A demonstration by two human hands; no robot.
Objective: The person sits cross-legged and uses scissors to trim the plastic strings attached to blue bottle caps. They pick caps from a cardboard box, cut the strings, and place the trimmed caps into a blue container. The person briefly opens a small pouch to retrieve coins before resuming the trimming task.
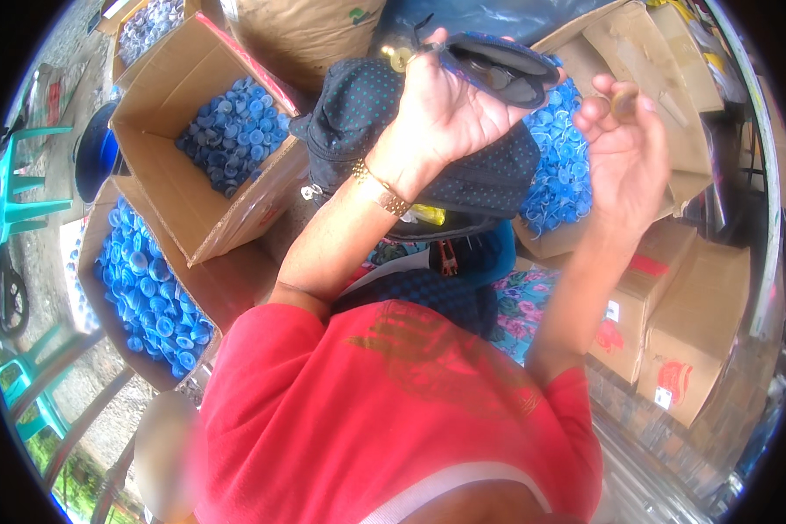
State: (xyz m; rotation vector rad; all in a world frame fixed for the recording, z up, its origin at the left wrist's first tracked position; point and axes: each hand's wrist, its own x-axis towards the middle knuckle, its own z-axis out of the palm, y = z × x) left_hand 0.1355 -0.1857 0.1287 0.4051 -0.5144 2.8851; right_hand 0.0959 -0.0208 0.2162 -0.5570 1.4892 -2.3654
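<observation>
My left hand [454, 113] is raised, palm up, and holds a small dark zip coin purse [496, 72] with its mouth open. Coins seem to lie inside it. A brass-coloured piece [400, 58] hangs by a cord beside my left fingers. To the right of the purse, my right hand [627, 153] pinches a round golden coin [623, 103] between bent fingers. Below my left hand, a dark backpack with teal dots [349, 109] rests in front of me, its lower compartment partly unzipped with something yellow [429, 213] showing.
Cardboard boxes with blue plastic caps [243, 127] stand at the left, another cap-filled box [148, 288] nearer me. More blue caps [557, 166] lie behind my right hand. Closed cartons [690, 323] sit at the right. A large tan sack [301, 35] is at the back, green chairs [26, 188] far left.
</observation>
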